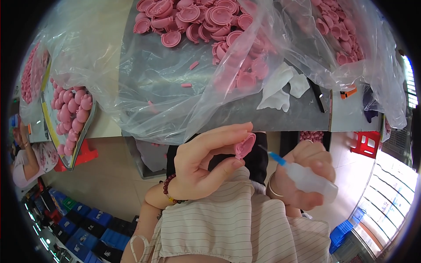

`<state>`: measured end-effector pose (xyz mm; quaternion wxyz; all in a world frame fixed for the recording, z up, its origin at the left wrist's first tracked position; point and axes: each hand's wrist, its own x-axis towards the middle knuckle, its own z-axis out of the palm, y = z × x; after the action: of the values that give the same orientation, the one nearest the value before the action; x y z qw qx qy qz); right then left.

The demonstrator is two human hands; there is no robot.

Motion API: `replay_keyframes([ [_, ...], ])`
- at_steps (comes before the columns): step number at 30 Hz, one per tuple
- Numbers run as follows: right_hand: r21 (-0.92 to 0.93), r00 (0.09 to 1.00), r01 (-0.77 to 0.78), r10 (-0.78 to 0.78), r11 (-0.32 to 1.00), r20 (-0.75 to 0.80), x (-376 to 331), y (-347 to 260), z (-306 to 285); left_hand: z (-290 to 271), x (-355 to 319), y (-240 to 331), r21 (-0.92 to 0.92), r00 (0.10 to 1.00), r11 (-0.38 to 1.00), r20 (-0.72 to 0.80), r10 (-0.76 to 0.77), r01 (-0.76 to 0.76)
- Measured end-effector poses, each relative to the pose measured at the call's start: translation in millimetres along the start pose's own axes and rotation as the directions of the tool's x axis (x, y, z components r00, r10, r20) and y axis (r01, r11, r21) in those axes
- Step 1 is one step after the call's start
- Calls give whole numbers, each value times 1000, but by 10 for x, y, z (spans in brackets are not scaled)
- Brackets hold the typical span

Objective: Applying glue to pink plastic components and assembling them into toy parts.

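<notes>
Between the fingertips and thumb of my left hand [204, 164] is a small pink plastic shell [245, 146], its hollow side turned partly to the right. My right hand [307, 175] is wrapped round a translucent white squeeze bottle [310, 180] with a blue collar and a thin needle tip. That tip points up and left at the shell, with a small gap between them. Both hands are just off the table's near edge, above my lap. Across the table lies a heap of similar pink shells [188, 15], partly under clear plastic.
Clear plastic bags [171, 107] drape over the grey table [298, 109]. White tissue [280, 85] and a black stick-like tool [316, 96] lie near its right end. At left a tray holds pink round pieces [70, 109], near a co-worker's arm [28, 153]. A red stool [365, 143] stands at right.
</notes>
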<state>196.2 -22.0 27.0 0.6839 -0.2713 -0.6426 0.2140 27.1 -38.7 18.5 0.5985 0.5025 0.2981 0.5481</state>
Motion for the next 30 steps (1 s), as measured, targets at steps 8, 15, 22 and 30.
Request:
replay_keyframes([
  [8, -471, 900, -278, 56, 837, -433, 311, 321, -763, -96, 8, -65, -566, 989, 819, 145, -13, 94],
  [15, -623, 827, -545, 239, 560, -509, 424, 572, -1655, -64, 42, -39, -604, 974, 764, 121, -192, 226],
  [22, -891, 850, -265, -347, 370, -397, 633, 515, -1352, -72, 5, -40, -252, 1000, 968, 22, -5, 10],
  [30, -982, 874, 187, 458, -10, 162, 1425, 768, -866, -4, -41, 48, -263, 996, 961, -3, -84, 80],
])
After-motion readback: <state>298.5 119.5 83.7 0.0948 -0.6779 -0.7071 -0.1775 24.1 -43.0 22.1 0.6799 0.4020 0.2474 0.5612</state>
